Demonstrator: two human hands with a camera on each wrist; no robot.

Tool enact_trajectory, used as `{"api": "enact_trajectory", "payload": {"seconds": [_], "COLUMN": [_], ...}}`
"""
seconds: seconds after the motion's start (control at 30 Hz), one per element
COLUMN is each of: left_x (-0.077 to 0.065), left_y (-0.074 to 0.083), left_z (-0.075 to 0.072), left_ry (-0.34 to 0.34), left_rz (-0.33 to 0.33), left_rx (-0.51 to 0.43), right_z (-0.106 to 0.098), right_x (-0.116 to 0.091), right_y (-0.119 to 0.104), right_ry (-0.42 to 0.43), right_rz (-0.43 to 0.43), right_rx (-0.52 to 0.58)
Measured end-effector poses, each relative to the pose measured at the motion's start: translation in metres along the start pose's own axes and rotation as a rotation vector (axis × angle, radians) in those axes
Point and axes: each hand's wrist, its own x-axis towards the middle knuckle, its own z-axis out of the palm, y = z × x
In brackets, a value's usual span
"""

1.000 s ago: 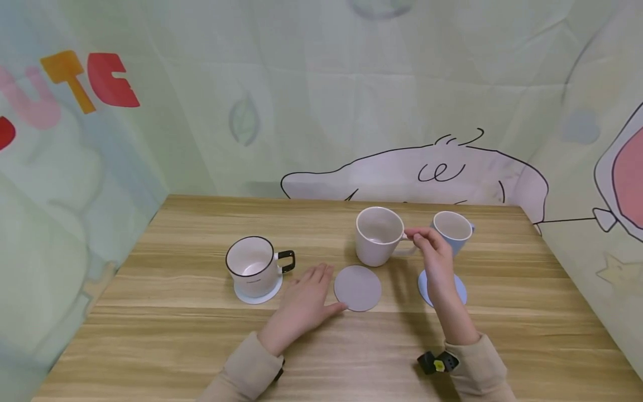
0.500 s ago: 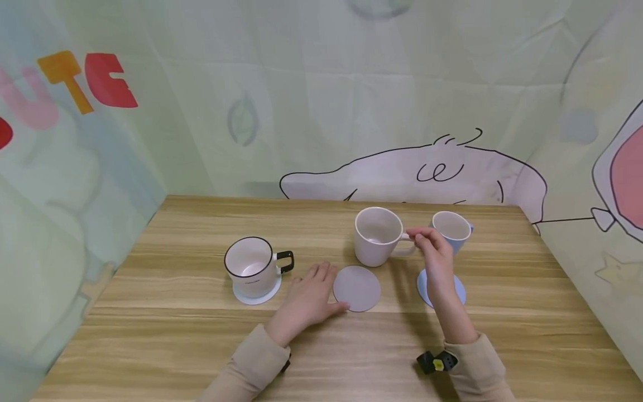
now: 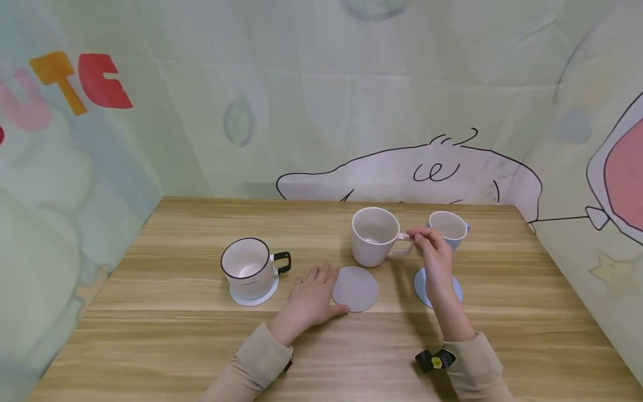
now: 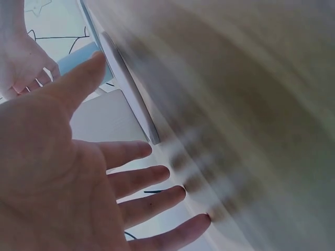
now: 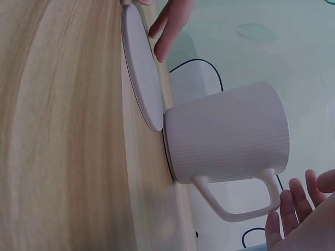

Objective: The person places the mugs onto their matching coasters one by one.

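Two hands (image 3: 312, 296) (image 3: 437, 262), left spread, right loosely touching a mug (image 3: 370, 251), share a wood-grained table (image 3: 201, 218) before printed cloth (image 3: 301, 111).

Here's my left hand (image 3: 313, 296), filling the left side of the grey coaster (image 3: 356, 288). Tight squeeze to its left: just a strip of wood before the black handle (image 3: 288, 263) of the rimmed mug (image 3: 253, 283). Beyond the coaster, the white mug (image 3: 369, 252) bars the way straight back, its handle (image 3: 400, 252) jutting out to my right hand (image 3: 436, 259). Close behind that hand, the blue cup (image 3: 448, 226) hems it in. The blue coaster (image 3: 420, 287) lies flat, easily cleared. Two good lanes: bare table (image 3: 366, 352) between my forearms, and bare wood between the two bigger mugs, right to the back edge.
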Motion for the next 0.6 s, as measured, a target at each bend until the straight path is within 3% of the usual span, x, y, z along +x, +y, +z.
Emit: {"api": "enact_trajectory", "payload": {"seconds": [0.6], "left_x": [0.0045], "left_y": [0.0038], "left_z": [0.0037], "left_ry": [-0.008], "left_rz": [-0.045], "left_rx": [0.065], "right_z": [-0.0018], "right_x": [0.0064], "right_y": [0.0036], "right_ry": [0.045], "right_rz": [0.011], "right_rx": [-0.005]}}
